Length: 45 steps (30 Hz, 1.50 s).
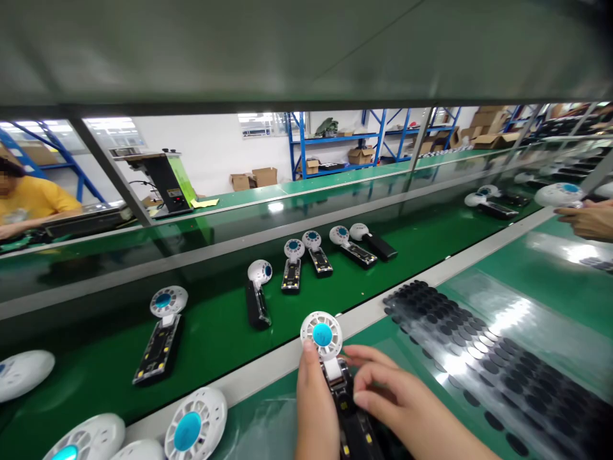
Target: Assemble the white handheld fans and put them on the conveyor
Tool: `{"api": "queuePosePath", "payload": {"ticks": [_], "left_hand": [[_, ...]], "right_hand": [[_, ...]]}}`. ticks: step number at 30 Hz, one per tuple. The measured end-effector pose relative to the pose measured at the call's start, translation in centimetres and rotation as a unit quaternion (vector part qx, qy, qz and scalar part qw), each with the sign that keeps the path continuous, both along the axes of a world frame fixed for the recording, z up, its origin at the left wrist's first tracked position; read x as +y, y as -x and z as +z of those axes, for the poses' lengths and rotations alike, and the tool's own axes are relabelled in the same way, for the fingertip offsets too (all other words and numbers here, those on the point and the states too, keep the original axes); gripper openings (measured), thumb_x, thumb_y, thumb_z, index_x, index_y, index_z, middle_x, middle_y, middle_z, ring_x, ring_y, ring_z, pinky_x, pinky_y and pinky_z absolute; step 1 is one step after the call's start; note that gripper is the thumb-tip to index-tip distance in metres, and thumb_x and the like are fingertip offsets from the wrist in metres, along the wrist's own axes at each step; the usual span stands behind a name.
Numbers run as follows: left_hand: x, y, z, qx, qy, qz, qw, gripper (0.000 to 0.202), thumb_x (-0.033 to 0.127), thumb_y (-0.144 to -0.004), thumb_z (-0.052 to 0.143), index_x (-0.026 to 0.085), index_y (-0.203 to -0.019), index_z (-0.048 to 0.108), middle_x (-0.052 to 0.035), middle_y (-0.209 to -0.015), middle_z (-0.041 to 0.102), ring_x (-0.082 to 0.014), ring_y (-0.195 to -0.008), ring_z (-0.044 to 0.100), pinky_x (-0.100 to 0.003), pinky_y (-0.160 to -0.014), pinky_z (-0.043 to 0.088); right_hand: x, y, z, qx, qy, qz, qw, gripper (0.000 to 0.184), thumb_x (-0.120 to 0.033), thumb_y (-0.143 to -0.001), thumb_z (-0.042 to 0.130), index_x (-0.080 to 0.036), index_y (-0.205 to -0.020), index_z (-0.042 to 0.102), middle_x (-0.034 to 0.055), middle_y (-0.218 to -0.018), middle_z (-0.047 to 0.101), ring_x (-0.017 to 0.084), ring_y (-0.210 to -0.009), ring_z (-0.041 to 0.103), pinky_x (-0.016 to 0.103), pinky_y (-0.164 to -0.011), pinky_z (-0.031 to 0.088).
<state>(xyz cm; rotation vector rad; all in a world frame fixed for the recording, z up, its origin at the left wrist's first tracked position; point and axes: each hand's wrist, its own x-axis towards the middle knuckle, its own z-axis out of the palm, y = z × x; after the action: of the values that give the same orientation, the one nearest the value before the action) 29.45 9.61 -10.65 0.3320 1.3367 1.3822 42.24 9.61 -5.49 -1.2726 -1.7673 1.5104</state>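
My left hand [313, 402] grips a handheld fan assembly [330, 358] by its black handle; its white round head with a blue centre points away from me. My right hand [397, 399] rests against the handle's right side, fingertips touching the neck just below the head. The handle's lower part is hidden between both hands. A clear sheet of several black round pads [460, 345] lies to the right of my right hand on the green bench [565, 300].
Several more fan assemblies [160, 335] [258, 291] [354, 243] lie on the green conveyor belt [215, 319] beyond. Fan heads [194, 425] sit at the lower left. A co-worker's hand [589, 220] holds a fan at far right; another person in yellow [33, 201] sits far left.
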Motion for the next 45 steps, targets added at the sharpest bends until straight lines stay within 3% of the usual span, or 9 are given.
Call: {"api": "queuePosePath", "payload": {"ticks": [9,17,22,28,32,36,41,45], "left_hand": [[-0.6,-0.6,1.1,0.085,0.015,-0.012,0.996,0.068,0.07,-0.071,0.037,0.012,-0.09,0.065,-0.0121,-0.082,0.07,-0.0273,-0.077,0.063,-0.038,-0.073,0.045],[-1.1,-0.3,1.6,0.072,-0.023,-0.04,0.996,0.067,0.069,-0.073,0.035,0.012,-0.099,0.059,-0.0129,-0.095,0.067,-0.028,-0.091,0.059,-0.039,-0.084,0.041],[-1.2,-0.3,1.9,0.068,0.006,-0.037,0.997,0.061,0.064,-0.076,0.038,0.012,-0.1,0.057,-0.012,-0.093,0.067,-0.0265,-0.091,0.059,-0.037,-0.085,0.041],[-1.3,-0.2,2.2,0.028,-0.025,-0.019,0.999,0.055,0.061,-0.072,0.049,0.013,-0.095,0.062,-0.0101,-0.093,0.068,-0.0261,-0.093,0.059,-0.034,-0.083,0.043],[-1.3,0.0,2.0,-0.022,-0.029,-0.033,0.999,0.052,0.059,-0.07,0.054,0.014,-0.094,0.062,-0.0101,-0.093,0.069,-0.0266,-0.092,0.06,-0.034,-0.08,0.045],[-1.3,-0.5,1.7,-0.098,-0.069,-0.071,0.99,0.052,0.05,-0.069,0.062,0.015,-0.106,0.056,-0.0104,-0.094,0.068,-0.0273,-0.094,0.061,-0.036,-0.081,0.045],[-1.7,-1.5,1.8,-0.143,-0.182,-0.126,0.965,0.088,0.032,-0.053,0.077,0.014,-0.129,0.036,-0.0135,-0.112,0.063,-0.0283,-0.11,0.052,-0.036,-0.095,0.036],[-2.8,-1.3,3.2,-0.14,-0.2,-0.155,0.957,0.075,0.031,-0.053,0.075,0.016,-0.122,0.049,-0.0117,-0.12,0.058,-0.0309,-0.119,0.043,-0.035,-0.1,0.031]], "right_hand": [[-0.3,1.4,0.4,-0.098,-0.035,0.02,0.994,0.01,-0.017,-0.073,0.045,-0.022,-0.064,0.044,0.0055,-0.13,0.041,0.021,-0.115,0.045,0.031,-0.091,0.036],[-0.8,1.6,0.4,-0.119,-0.072,0.016,0.99,0.014,-0.012,-0.074,0.044,-0.022,-0.065,0.043,0.0044,-0.128,0.044,0.017,-0.113,0.048,0.027,-0.09,0.038],[-1.1,1.8,0.1,-0.113,-0.109,0.002,0.988,0.016,-0.01,-0.075,0.043,-0.023,-0.066,0.042,0.0032,-0.122,0.048,0.016,-0.111,0.049,0.024,-0.088,0.039],[-1.2,1.6,-0.4,-0.111,-0.132,0.009,0.985,0.015,-0.01,-0.074,0.044,-0.023,-0.067,0.045,0.0016,-0.118,0.048,0.016,-0.1,0.054,0.025,-0.082,0.043],[-1.1,1.5,-0.9,-0.077,-0.134,-0.009,0.988,0.015,-0.01,-0.072,0.045,-0.024,-0.076,0.05,0.0019,-0.111,0.05,0.016,-0.098,0.054,0.027,-0.083,0.043],[-0.5,1.1,-1.0,0.005,-0.048,-0.062,0.997,0.03,-0.014,-0.068,0.049,-0.025,-0.097,0.047,0.0014,-0.102,0.055,0.016,-0.09,0.057,0.026,-0.075,0.047],[0.0,-0.3,-0.3,0.123,-0.01,-0.104,0.987,0.028,-0.024,-0.071,0.053,-0.025,-0.096,0.041,0.0002,-0.093,0.058,0.017,-0.087,0.058,0.028,-0.074,0.048],[-1.5,-1.6,1.6,0.165,-0.009,-0.151,0.975,0.03,-0.036,-0.076,0.055,-0.026,-0.102,0.044,0.0049,-0.107,0.057,0.021,-0.101,0.056,0.033,-0.083,0.048]]}}
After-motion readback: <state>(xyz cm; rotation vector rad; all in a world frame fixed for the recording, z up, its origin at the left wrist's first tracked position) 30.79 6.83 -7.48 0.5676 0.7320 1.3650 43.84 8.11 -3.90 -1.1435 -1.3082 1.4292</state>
